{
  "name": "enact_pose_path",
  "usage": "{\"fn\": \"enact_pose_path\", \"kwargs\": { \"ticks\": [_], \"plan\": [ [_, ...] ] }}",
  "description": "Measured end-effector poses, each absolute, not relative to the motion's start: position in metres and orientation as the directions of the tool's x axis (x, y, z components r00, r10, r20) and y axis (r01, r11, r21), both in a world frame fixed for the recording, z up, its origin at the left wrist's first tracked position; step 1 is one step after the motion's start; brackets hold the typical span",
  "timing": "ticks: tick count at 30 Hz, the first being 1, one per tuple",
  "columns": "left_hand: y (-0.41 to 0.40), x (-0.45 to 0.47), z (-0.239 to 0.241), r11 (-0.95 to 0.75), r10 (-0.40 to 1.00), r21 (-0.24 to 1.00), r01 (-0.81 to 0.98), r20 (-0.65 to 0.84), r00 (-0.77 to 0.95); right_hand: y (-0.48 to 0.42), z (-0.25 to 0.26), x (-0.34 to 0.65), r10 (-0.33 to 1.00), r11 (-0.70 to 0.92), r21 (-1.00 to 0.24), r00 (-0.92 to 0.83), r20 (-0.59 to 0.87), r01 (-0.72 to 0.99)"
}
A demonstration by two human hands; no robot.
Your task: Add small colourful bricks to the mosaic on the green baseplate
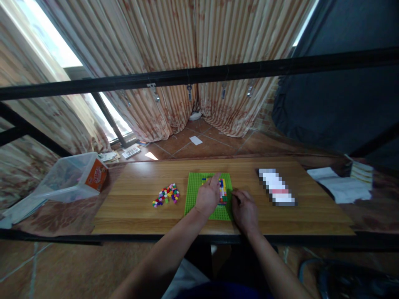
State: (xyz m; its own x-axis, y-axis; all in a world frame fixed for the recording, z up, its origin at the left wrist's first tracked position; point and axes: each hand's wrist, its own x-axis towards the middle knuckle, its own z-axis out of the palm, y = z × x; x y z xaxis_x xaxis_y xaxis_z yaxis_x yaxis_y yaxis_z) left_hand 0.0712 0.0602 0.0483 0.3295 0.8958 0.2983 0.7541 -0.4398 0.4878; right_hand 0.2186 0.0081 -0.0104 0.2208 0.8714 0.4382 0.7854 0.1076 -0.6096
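A green studded baseplate [193, 195] lies on the wooden table [134, 216] in front of me. Small coloured bricks [222, 192] are fixed on it in a block near its far right part. My left hand [208, 197] rests on the plate with the index finger stretched onto the bricks and the other fingers curled. My right hand [245, 209] lies at the plate's right edge with its fingers curled under; whether it holds anything is hidden. A loose pile of coloured bricks [166, 195] sits on the table left of the plate.
A clear plastic bag with an orange box [71, 176] lies at the table's left end. A blurred white strip [277, 187] lies right of the plate, with white papers [341, 187] further right. A black bar [199, 74] crosses the view above.
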Motion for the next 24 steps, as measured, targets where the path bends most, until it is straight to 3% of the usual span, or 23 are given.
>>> {"fn": "enact_pose_path", "kwargs": {
  "ticks": [19,24],
  "plan": [
    [0.0584,0.0673,0.0470,-0.602,0.783,0.159,0.783,0.310,0.539,0.0079,-0.0109,0.2186,0.873,0.116,-0.597,0.205,0.443,0.794],
    [0.0571,0.0677,0.0516,-0.620,0.776,0.136,0.773,0.256,0.577,0.0086,-0.0140,0.2213,0.868,0.140,-0.592,0.190,0.459,0.793]
  ]
}}
